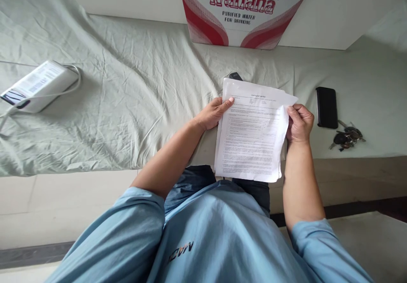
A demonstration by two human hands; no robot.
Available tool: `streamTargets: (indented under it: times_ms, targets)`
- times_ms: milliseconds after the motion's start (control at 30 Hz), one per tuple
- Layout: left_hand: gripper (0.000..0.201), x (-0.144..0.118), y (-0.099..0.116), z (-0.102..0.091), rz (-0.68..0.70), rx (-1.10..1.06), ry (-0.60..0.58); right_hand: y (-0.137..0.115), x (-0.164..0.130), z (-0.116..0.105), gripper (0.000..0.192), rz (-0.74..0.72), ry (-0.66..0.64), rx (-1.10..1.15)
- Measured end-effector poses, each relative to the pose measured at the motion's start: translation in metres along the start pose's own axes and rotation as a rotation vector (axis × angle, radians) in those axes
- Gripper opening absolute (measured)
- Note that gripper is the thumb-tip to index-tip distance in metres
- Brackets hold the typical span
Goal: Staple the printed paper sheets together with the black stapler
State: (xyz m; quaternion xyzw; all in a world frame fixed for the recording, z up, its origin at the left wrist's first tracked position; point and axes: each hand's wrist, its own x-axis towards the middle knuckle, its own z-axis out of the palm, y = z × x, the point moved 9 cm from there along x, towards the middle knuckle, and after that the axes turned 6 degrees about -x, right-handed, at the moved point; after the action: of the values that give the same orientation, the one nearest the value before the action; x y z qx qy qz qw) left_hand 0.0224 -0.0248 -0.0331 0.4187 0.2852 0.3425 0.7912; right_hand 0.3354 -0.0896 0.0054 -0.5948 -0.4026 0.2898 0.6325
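Note:
A few printed paper sheets [251, 134], stacked with their edges slightly out of line, are held up above my lap and the edge of the cloth-covered surface. My left hand [214, 112] grips the stack's left edge, thumb on top and fingers hidden behind. On the upper right edge, my right hand [299, 121] pinches the sheets between thumb and curled fingers. The top page carries a heading and dense lines of small text. A small dark object [235, 76] shows partly from behind the papers' top edge.
Pale green cloth [127, 83] covers the surface, wrinkled on the left. A white box [40, 85] with a cable lies at left. To the right are a black phone [327, 107] and a bunch of keys [348, 137]. A Wahaha water carton [240, 30] stands at the back.

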Motion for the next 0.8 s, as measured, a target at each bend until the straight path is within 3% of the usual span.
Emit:
streamTargets:
  times_ms: [800]
  targets:
    - [0.070, -0.0015, 0.0061, 0.0052, 0.017, 0.020, -0.012, 0.0068, 0.0017, -0.0009, 0.064, -0.026, -0.022, -0.028]
